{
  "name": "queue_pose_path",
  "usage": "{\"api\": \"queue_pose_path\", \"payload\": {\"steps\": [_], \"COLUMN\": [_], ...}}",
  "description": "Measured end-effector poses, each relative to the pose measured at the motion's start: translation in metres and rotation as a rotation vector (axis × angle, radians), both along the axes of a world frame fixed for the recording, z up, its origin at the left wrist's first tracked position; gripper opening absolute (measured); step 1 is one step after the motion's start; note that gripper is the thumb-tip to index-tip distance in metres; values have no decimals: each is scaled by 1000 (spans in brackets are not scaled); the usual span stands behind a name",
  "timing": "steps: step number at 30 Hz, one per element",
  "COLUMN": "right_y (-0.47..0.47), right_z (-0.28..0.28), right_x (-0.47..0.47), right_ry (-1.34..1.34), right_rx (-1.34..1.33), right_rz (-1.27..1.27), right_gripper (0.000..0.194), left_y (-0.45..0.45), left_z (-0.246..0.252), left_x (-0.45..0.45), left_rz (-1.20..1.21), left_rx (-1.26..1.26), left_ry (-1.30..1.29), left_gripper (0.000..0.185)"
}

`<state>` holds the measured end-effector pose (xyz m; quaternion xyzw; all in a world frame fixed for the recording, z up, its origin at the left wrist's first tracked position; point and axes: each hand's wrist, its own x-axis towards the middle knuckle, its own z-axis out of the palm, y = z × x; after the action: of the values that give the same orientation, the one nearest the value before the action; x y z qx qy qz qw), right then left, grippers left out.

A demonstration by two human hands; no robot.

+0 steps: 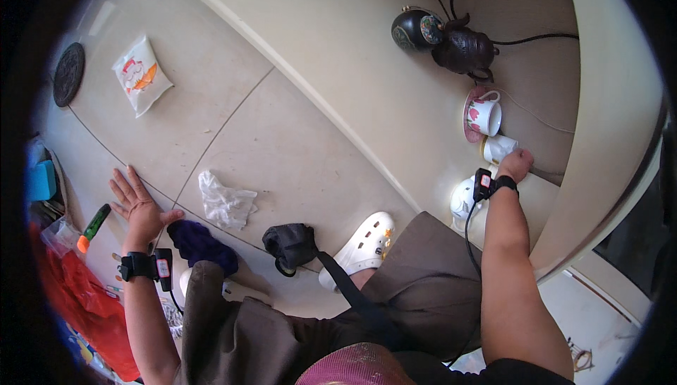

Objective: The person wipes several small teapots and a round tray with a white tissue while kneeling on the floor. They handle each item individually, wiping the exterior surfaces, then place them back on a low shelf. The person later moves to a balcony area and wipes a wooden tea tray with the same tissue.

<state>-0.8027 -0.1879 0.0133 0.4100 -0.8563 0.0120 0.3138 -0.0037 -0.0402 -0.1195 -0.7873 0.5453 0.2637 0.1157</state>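
My right hand is closed on a thin white wipe or tissue, which lies against a small white cup with a gold rim. Beside it a white teacup with pink tulips stands by a pink saucer. A white ceramic piece lies near my right wrist. Farther up are a dark brown teapot and a black rounded ornament. My left hand is spread flat, palm side not visible, over the tiled floor, holding nothing.
On the floor lie a crumpled white tissue, a printed packet, a dark round disc, a dark blue cloth and a black pouch. A green-and-orange utility knife and a red plastic bag are at left. Black cables run near the teapot.
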Motion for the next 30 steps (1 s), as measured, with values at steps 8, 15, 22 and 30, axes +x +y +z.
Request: {"api": "queue_pose_path", "payload": {"steps": [8, 15, 22, 30], "right_y": [19, 17, 10, -2], "right_z": [3, 15, -4, 3], "right_x": [-6, 3, -52, -12], "right_ry": [-411, -414, -380, -465], "right_rx": [181, 238, 272, 79], "right_rz": [-165, -278, -308, -345], "right_gripper": [77, 76, 77, 85], "left_y": [-7, -6, -17, -8], "left_z": [10, 9, 23, 16], "left_x": [-4, -6, -4, -1], "left_rz": [43, 24, 85, 97], "left_rx": [58, 79, 137, 96], "left_ry": [5, -1, 48, 79], "left_gripper": [146, 147, 149, 149]}}
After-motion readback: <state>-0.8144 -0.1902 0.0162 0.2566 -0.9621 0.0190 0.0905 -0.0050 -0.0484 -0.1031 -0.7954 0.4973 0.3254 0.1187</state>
